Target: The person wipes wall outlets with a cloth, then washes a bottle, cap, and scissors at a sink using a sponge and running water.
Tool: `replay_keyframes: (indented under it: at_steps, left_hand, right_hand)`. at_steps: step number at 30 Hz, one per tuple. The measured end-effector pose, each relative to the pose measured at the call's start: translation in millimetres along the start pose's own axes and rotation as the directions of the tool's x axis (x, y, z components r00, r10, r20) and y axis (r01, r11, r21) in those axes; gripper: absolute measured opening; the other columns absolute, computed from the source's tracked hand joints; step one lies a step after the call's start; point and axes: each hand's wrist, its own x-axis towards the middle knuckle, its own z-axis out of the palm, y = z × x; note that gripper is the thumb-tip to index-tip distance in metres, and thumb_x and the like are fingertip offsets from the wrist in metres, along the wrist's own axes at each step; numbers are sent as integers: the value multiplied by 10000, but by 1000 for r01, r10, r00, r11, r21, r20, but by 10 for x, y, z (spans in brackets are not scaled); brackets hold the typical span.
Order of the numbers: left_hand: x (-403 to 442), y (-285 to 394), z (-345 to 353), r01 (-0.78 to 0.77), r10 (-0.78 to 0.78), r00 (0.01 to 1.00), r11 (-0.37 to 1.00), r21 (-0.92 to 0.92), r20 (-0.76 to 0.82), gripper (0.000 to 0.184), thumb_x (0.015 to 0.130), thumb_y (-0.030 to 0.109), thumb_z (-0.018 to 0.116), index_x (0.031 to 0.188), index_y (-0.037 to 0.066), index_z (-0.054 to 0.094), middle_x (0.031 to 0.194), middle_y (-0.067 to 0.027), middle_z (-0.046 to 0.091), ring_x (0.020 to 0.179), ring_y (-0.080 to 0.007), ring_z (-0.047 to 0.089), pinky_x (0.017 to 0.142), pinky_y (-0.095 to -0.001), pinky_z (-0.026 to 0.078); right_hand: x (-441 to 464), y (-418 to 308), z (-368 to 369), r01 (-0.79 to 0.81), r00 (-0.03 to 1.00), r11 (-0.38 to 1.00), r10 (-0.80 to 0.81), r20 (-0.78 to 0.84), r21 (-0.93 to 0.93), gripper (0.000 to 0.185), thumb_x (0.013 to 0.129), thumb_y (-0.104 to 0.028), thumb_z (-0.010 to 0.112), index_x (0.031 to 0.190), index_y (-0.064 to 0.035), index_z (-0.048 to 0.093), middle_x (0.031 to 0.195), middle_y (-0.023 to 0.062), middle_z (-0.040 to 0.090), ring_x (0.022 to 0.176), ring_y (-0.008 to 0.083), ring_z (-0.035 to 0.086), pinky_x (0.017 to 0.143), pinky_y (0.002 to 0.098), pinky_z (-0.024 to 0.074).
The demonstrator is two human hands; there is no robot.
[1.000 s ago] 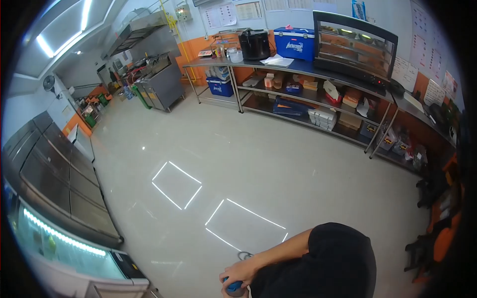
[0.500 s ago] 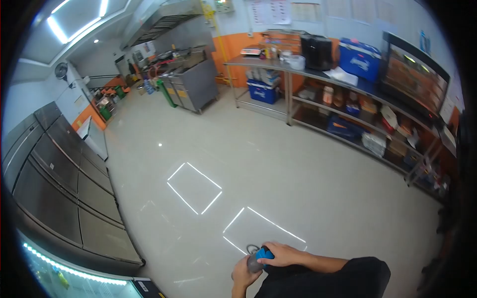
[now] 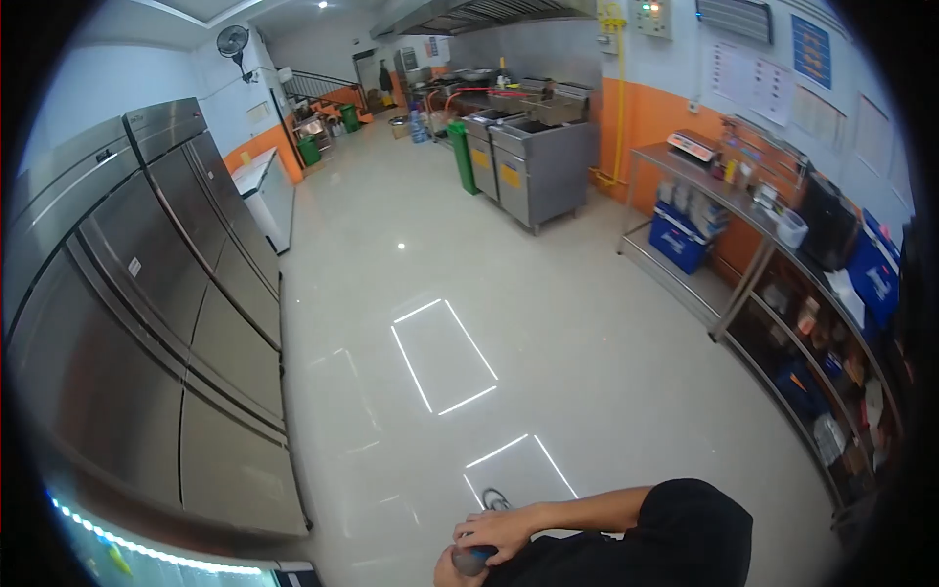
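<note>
At the bottom of the head view, a grey, rounded bottle-like object (image 3: 471, 562) is held in front of my body. Earlier its blue top showed; now my fingers cover most of it. My right hand (image 3: 497, 531) is closed over the upper part, its fingers curled round it. From the left, my left hand (image 3: 446, 570) grips the body, partly cut off by the frame's lower edge. A small dark looped shape (image 3: 496, 499) shows just beyond my right hand; I cannot tell what it is.
Tall steel refrigerators (image 3: 127, 293) line the left, with a white chest freezer (image 3: 266, 201) beyond. Steel fryers (image 3: 538, 166) stand ahead. A steel shelf table (image 3: 748, 201) runs along the right wall, a blue cooler box (image 3: 677, 238) below. Shiny tiled floor (image 3: 587, 333) lies between.
My view has swung left, so the refrigerators and fryers sit further right in it. Both hands and the bottle-like object are lower in view, and its blue top is now mostly covered.
</note>
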Motion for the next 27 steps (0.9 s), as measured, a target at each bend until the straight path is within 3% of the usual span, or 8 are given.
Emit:
replay_keyframes:
  at_steps: [3,6,8,11,13,17,23,27]
  left_hand:
    - [1502,299,-191,5,-2,1000,995,-96,25,535,707,205,828,1155,46,583,1038,-161,661,937,-318,654,843,-387,519]
    - [3080,336,-204,-184,178,970,983,22,165,691,599,307,858,1161,27,569,1001,-195,662,910,-399,643,787,-482,522]
    - [4146,430,-173,-405,373,891,910,83,259,671,616,272,844,1180,39,564,1035,-170,660,941,-382,638,805,-473,513]
    - [5619,382,-7,-600,501,739,793,102,450,693,609,267,843,1207,60,559,1082,-149,655,978,-357,633,832,-458,506]
    - [6653,275,180,-691,560,639,719,74,528,711,602,268,845,1220,66,556,1098,-144,652,992,-350,632,842,-451,504]
    - [8245,0,289,-575,480,735,815,66,480,753,588,295,861,1234,62,553,1101,-161,654,990,-372,633,852,-463,512]
    - [10061,-21,-392,-107,136,977,979,-174,164,667,619,205,890,1163,-2,566,1105,-160,637,1043,-289,643,898,-380,510]
    - [11409,-452,-643,-30,64,988,971,-238,138,537,700,173,825,1164,46,586,1066,-161,645,959,-343,641,857,-395,516]
  right_hand:
    - [447,776,-875,-168,944,985,173,-282,43,490,819,-341,712,1185,-63,541,1194,156,539,1103,373,531,951,467,442]
    - [591,1339,-1689,-416,681,909,309,-664,-4,616,834,-463,705,1244,-32,543,1198,186,558,1093,385,570,931,455,475]
    - [563,1512,-2444,-600,532,746,641,-553,288,695,817,-499,711,1289,-23,526,1185,205,556,1062,394,594,894,444,508]
    - [602,2410,-2964,-591,437,710,681,-587,384,633,806,-445,730,1267,-61,529,1191,225,528,1047,414,586,885,451,511]
    - [766,3045,-3425,-526,453,761,629,-631,381,589,796,-383,748,1244,-62,539,1204,212,503,1043,410,581,892,443,508]
    - [1235,4301,-4771,-362,639,903,420,-645,230,555,742,-216,762,1241,-100,547,1255,168,452,1136,375,517,973,440,457]
    - [2880,5780,-7091,1,965,989,37,-258,148,556,679,-73,756,1202,-130,577,1311,143,419,1250,362,415,1041,443,388]
    - [4041,6833,-8106,189,977,978,-196,82,94,546,636,-41,754,1147,-110,574,1328,142,410,1231,376,413,997,470,404]
